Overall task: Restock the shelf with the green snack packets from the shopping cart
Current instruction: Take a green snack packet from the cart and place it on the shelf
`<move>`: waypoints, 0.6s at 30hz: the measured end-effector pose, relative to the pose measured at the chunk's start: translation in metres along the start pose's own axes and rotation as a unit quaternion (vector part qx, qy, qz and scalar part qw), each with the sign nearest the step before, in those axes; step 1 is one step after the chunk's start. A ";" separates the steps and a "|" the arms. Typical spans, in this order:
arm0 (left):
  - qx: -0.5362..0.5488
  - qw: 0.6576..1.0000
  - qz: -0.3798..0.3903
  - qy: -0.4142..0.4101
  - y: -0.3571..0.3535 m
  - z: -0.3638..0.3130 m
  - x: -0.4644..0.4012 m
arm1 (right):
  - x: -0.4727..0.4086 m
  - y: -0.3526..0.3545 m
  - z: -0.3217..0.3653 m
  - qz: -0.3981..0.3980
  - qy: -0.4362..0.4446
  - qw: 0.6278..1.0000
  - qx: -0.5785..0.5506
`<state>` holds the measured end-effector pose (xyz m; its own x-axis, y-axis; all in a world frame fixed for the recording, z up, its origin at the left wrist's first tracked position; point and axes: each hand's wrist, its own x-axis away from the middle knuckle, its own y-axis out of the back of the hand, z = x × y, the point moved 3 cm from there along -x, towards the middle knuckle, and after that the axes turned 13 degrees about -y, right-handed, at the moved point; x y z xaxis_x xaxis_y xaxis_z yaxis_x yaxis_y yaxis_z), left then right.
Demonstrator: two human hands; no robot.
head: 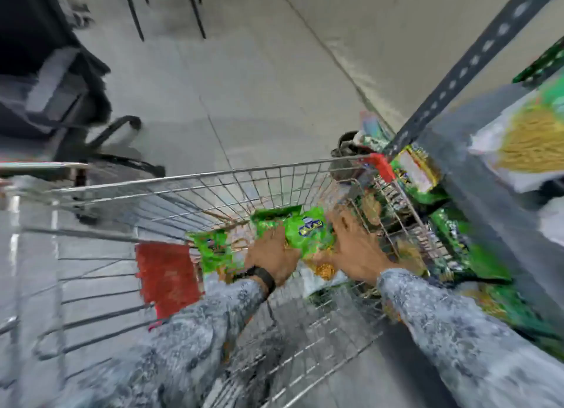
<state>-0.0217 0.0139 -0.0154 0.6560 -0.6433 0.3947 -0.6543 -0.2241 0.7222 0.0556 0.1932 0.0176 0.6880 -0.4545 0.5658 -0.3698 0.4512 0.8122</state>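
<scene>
Both hands reach down into a wire shopping cart [189, 178]. A green snack packet [305, 227] lies at the cart's bottom between them. My left hand [271, 256], with a black watch on the wrist, presses on the packet's left side. Against its right side rests my right hand [357, 249], fingers spread. The frame is blurred, so I cannot see whether either hand has closed on the packet. A second green packet [213, 249] lies to the left of it. More green packets [451, 239] stand on the shelf at the right.
A grey slotted shelf post [467, 68] rises at the right, close to the cart's right side. A red flap [168, 279] hangs at the cart's near end. An office chair [61, 102] stands on the tiled floor at the left, chair legs [164, 7] at the top.
</scene>
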 end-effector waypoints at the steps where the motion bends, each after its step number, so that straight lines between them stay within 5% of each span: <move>1: 0.043 0.999 0.000 0.015 -0.015 0.001 -0.014 | -0.018 -0.008 -0.007 0.011 -0.011 0.999 -0.040; 5: 0.198 0.974 0.003 0.115 -0.074 0.012 -0.053 | -0.082 -0.039 -0.034 0.047 -0.060 0.987 -0.140; 10: 0.381 0.895 -0.071 0.221 -0.122 0.022 -0.077 | -0.121 -0.080 -0.048 0.100 -0.099 0.964 -0.227; 18: 0.474 0.844 -0.135 0.214 -0.114 0.007 -0.071 | -0.124 -0.079 -0.055 0.141 -0.190 0.923 -0.302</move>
<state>0.0035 0.0801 -0.1293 0.7723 -0.1975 0.6038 -0.3337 -0.9349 0.1209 0.0339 0.2560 -0.1242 0.3059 -0.4380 0.8453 -0.0065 0.8869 0.4619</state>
